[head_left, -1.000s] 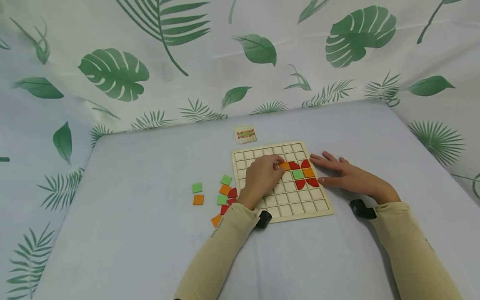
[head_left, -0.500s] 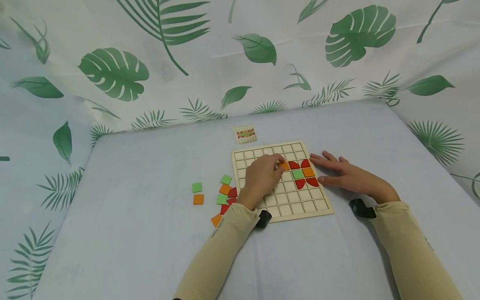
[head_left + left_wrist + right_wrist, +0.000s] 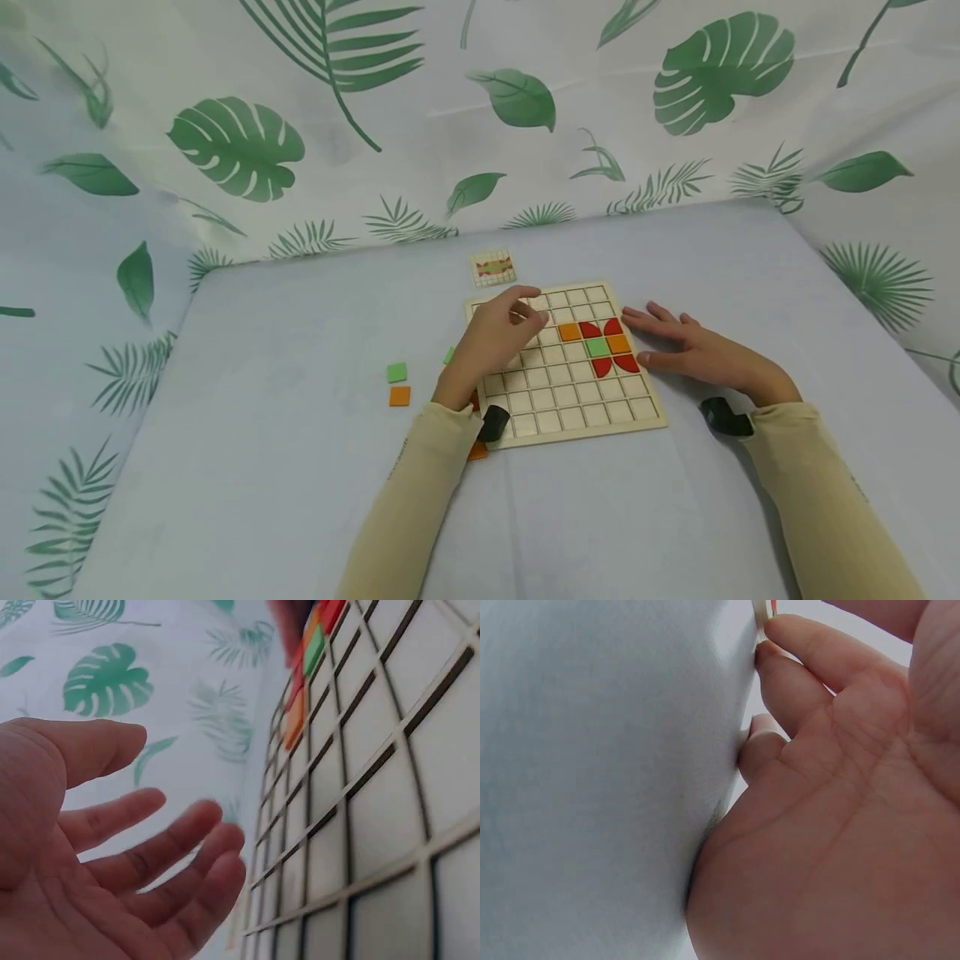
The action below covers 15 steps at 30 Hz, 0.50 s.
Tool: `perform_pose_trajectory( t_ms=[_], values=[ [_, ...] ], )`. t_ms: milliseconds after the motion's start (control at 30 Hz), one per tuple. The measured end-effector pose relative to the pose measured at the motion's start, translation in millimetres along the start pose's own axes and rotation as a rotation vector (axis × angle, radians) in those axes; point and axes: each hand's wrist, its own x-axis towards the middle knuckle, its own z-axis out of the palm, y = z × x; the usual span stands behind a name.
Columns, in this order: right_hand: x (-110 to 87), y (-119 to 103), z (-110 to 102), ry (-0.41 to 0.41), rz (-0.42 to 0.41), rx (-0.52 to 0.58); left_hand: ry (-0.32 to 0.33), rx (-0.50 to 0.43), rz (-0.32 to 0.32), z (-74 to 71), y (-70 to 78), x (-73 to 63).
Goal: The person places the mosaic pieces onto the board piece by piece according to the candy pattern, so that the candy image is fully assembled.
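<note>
Wooden grid board (image 3: 570,396) flat on tbl (image 3: 262,458), 4 red qtr-rounds (image 3: 626,363), green sq. (image 3: 597,348) & 2 orange sqs. (image 3: 570,332) in cells on R half; L hand (image 3: 495,333) over board's L part, fingers loose, grasping nothing; R hand (image 3: 697,350) relaxed, fingertips at R edge; pattern card (image 3: 493,267) just behind; loose green tile (image 3: 397,372), orange tile (image 3: 400,396) to L

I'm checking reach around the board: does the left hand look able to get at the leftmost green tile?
Probably yes. The left hand looks empty above the board, and the leftmost green tile lies uncovered on the table, slightly apart from the orange tile.
</note>
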Motion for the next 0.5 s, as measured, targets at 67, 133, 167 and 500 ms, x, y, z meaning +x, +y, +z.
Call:
perform_pose_trajectory(
  t_ms=[67, 133, 167, 500],
  values=[
    [0.3, 1, 1, -0.002, 0.002, 0.003, 0.029, 0.046, -0.004, -7.5, 1.8, -4.4],
    [0.6, 2, 1, -0.004, 0.001, 0.003, 0.054, 0.109, -0.013, -15.2, 2.6, -9.6],
    [0.8, 2, 1, -0.005, -0.001, 0.003, 0.067, 0.148, -0.018, -18.9, 2.4, -12.4],
    [1.6, 1, -2, -0.002, 0.010, -0.007, 0.059, 0.403, -0.200, -69.5, -17.1, -40.5]
  ],
)
